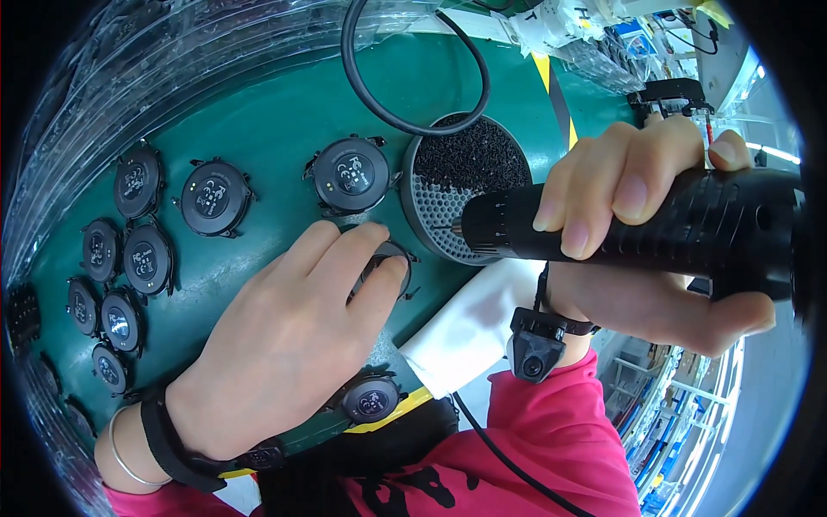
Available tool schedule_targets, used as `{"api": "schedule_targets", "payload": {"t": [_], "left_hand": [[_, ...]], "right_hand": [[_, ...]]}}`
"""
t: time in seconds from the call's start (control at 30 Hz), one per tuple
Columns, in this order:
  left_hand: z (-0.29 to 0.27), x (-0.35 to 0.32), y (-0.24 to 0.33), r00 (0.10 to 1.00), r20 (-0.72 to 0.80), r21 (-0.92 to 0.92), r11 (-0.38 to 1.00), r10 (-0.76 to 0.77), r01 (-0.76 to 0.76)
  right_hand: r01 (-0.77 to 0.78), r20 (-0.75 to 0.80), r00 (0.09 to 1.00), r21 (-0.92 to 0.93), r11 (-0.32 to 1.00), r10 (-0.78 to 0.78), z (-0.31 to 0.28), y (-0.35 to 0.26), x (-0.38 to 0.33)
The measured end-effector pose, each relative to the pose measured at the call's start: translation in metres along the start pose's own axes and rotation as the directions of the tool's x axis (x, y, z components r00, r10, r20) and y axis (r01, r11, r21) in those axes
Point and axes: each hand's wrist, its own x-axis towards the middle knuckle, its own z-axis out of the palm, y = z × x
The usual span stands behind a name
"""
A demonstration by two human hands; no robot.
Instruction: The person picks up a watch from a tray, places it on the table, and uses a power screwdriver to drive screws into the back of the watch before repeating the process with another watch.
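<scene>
My right hand [637, 198] is wrapped round a thick black electric screwdriver [732, 220], which lies level and points left. Its metal tip is over the perforated part of a round grey screw tray [413, 211]. Tiny black screws [469, 159] heap up on the tray's far side. I cannot make out whether a screw sits on the tip. My left hand [293, 332] grips a round black watch case [392, 257] on the green mat, its fingers covering most of it. Just beyond that hand another watch case [351, 175] lies back side up.
Several more watch cases [136, 258] lie at the left, and one [370, 398] near the front edge. A black cable [351, 60] loops down over the tray. A white cloth or sheet [465, 336] lies below it. Clear plastic trays [172, 77] line the far left.
</scene>
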Motion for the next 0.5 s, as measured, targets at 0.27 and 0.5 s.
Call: {"api": "schedule_targets", "payload": {"t": [0.27, 0.5], "left_hand": [[0.001, -0.001, -0.001, 1.000, -0.012, -0.003, 1.000, -0.008, 0.008], [0.004, -0.003, -0.003, 0.999, -0.038, 0.003, 1.000, -0.006, 0.006]], "right_hand": [[0.020, 0.019, 1.000, 0.016, 1.000, -0.020, -0.001, -0.011, -0.004], [0.036, 0.031, 0.999, 0.033, 0.999, -0.037, 0.011, -0.008, -0.005]]}}
